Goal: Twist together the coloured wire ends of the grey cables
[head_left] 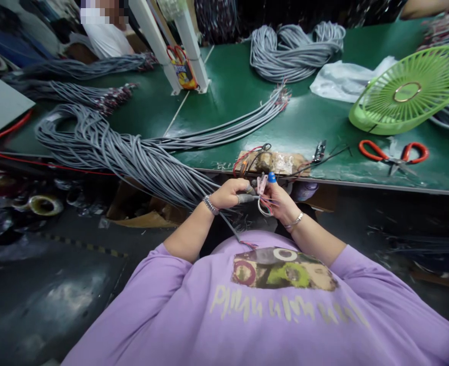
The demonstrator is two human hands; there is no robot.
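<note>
Cable bundle (125, 152): over the workbench's (224, 104) front edge, left
Scissors (395, 162): near that edge, right
Fan (407, 91): behind the scissors
Coil (295, 53): near the back edge

Wire ends (264, 207) too small to tell; white panel (1, 104) cropped.

No text reads clearly, neither the pale lettering (299, 310) on the lilac shirt (270, 343) nor the yellow-and-blue label (185, 75) between white posts (190, 47).

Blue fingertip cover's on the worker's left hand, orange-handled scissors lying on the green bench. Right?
Not quite: the head view shows the blue fingertip cover on the right hand, not the left hand. The orange-handled scissors do lie on the green bench.
</note>
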